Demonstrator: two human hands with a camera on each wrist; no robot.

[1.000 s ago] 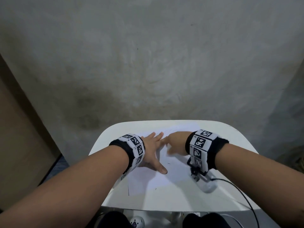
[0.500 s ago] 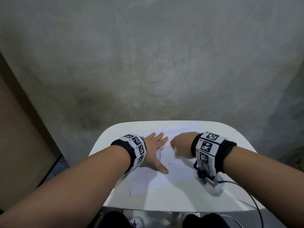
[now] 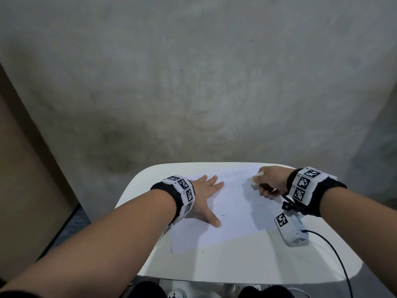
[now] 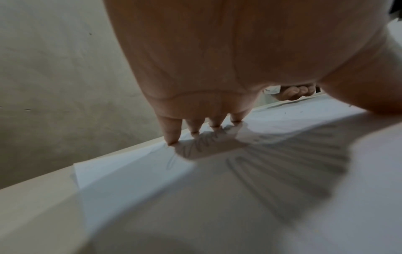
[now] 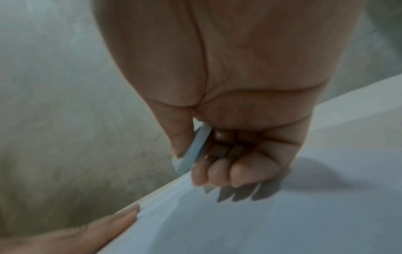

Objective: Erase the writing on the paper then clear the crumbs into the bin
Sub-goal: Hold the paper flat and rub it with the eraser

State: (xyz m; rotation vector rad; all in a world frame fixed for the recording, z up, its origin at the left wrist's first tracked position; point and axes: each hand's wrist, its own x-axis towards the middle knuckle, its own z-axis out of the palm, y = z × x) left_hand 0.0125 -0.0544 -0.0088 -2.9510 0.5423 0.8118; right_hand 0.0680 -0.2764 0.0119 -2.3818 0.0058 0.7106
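Paper point(image 3: 234, 209): thin white sheet, flat on small white table point(image 3: 247, 265) with rounded corners, far edge close to table's far rim, bare tabletop on near and right sides, faint pencil marks toward far edge. Left hand point(image 3: 204, 198): fingers straight and spread, pressed flat on sheet's left part, fingertips point(image 4: 172, 135) near far edge. Right hand point(image 3: 271, 181): raised by far right corner, thumb and curled fingers pinching flat pale eraser point(image 5: 192, 151); grey mottled wall point(image 3: 193, 82) directly behind.
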